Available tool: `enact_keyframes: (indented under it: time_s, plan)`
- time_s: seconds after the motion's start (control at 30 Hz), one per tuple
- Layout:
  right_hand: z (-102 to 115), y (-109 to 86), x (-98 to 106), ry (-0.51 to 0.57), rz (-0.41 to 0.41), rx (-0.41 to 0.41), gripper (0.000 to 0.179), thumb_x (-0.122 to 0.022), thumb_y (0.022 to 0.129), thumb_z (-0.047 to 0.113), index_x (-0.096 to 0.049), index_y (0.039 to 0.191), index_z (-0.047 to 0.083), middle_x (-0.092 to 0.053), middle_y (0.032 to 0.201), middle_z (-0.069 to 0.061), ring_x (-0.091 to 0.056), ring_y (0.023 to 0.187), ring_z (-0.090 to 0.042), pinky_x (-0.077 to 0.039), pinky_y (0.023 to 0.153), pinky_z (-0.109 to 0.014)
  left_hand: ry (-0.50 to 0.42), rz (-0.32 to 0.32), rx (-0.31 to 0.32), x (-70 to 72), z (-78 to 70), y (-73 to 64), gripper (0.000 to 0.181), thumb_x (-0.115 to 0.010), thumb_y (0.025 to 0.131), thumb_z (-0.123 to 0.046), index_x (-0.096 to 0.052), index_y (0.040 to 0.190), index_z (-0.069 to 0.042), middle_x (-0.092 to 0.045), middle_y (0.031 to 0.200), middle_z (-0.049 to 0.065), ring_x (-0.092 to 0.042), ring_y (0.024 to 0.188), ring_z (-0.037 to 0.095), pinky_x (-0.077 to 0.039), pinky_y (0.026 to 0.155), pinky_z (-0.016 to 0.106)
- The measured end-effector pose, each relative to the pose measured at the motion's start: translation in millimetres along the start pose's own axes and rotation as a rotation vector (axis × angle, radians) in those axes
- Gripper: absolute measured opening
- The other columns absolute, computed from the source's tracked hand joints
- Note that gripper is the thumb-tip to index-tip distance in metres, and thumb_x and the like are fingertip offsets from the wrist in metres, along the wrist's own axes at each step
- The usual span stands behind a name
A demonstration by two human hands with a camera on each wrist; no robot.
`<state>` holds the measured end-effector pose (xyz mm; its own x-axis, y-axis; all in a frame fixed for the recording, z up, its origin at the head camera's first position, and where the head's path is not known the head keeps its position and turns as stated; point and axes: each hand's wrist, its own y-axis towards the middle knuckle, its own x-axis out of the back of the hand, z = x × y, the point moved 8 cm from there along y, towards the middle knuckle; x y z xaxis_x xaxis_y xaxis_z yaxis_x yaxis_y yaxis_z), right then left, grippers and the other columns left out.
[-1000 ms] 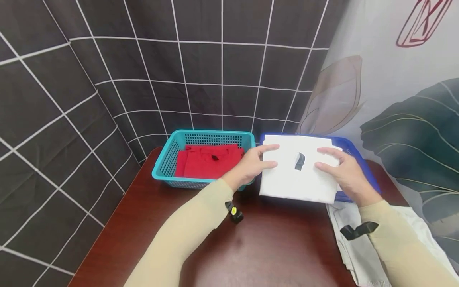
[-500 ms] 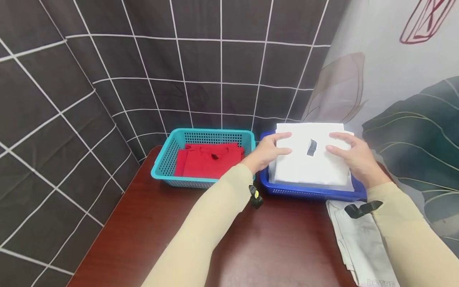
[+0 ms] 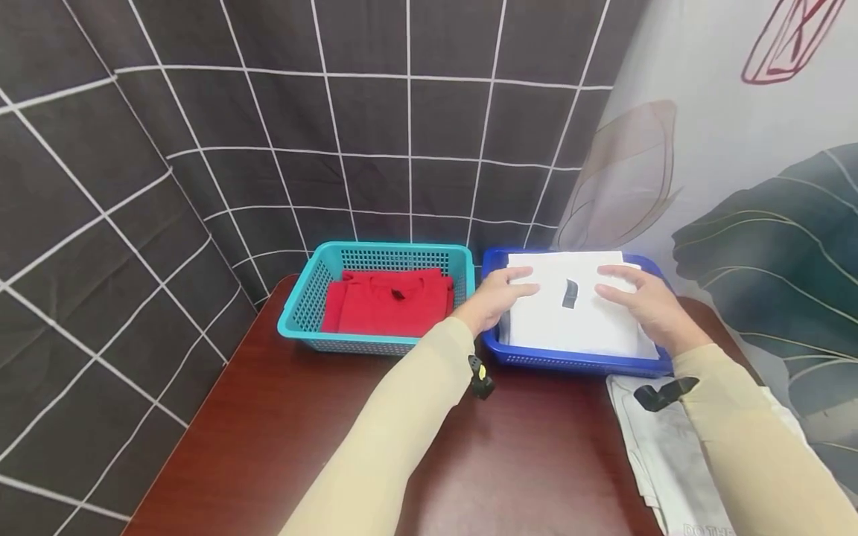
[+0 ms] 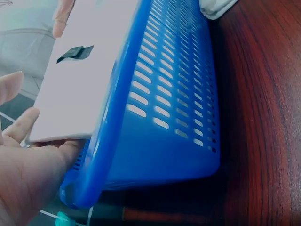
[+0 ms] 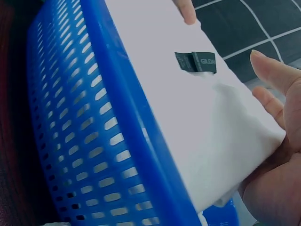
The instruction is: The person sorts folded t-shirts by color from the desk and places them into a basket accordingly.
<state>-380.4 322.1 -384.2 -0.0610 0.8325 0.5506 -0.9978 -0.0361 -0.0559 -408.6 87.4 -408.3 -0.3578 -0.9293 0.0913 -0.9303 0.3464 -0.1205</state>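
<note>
A folded white T-shirt with a dark neck label lies in the blue basket, over other light cloth. My left hand holds its left edge; in the left wrist view some fingers of the left hand go under the shirt. My right hand holds the opposite edge. In the right wrist view the thumb of the right hand is raised, while other fingers reach beneath the shirt. The shirt's underside and the hidden fingertips cannot be seen.
A teal basket with folded red shirts stands left of the blue one. Light grey folded cloth with lettering lies at the right on the dark wooden table. A dark grid-patterned curtain hangs behind.
Both hands moved the folded white T-shirt rightward and up over the blue basket, then lowered it inside. The teal basket and grey cloth stayed in place.
</note>
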Motion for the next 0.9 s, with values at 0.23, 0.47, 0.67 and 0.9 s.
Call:
enact_keyframes:
  time_s: [0.23, 0.47, 0.67, 0.9]
  plan:
    - [-9.1, 3.5, -9.7, -0.024, 0.050, -0.011, 0.075, -0.065, 0.088, 0.047, -0.037, 0.146, 0.007, -0.017, 0.158, -0.018, -0.004, 0.144, -0.040, -0.012, 0.108, -0.067, 0.073, -0.035, -0.007, 4.9, 0.7, -0.9, 0.055, -0.072, 0.087, -0.028, -0.054, 0.138, -0.017, -0.052, 0.139, -0.001, -0.045, 0.131, 0.021, -0.039, 0.105, 0.039]
    - [-13.2, 3.6, -8.2, -0.012, 0.026, -0.029, 0.078, -0.063, 0.090, 0.048, -0.033, 0.148, 0.006, -0.010, 0.158, -0.020, -0.002, 0.144, -0.043, -0.012, 0.108, -0.067, 0.145, -0.056, 0.001, 16.2, -4.5, -4.5, 0.055, -0.069, 0.089, -0.031, -0.052, 0.139, -0.016, -0.050, 0.142, 0.007, -0.045, 0.130, 0.024, -0.042, 0.102, 0.041]
    - [-6.2, -1.5, 0.0, 0.033, -0.026, 0.036, 0.079, -0.059, 0.093, 0.046, -0.029, 0.149, -0.001, -0.024, 0.152, -0.028, -0.022, 0.138, -0.047, -0.020, 0.107, -0.064, 0.260, -0.057, -0.044, 24.5, -14.1, -14.1, 0.054, -0.064, 0.091, -0.038, -0.051, 0.140, -0.019, -0.050, 0.142, 0.003, -0.045, 0.131, 0.022, -0.042, 0.103, 0.040]
    - [7.3, -14.2, 13.0, -0.054, -0.077, 0.096, 0.081, -0.059, 0.091, 0.049, -0.029, 0.149, 0.001, -0.032, 0.147, -0.029, -0.029, 0.134, -0.047, -0.024, 0.105, -0.065, 0.517, -0.002, -0.200, 18.5, -32.5, -33.4, 0.060, -0.061, 0.089, -0.052, -0.050, 0.141, -0.024, -0.050, 0.141, -0.001, -0.050, 0.127, 0.020, -0.046, 0.098, 0.037]
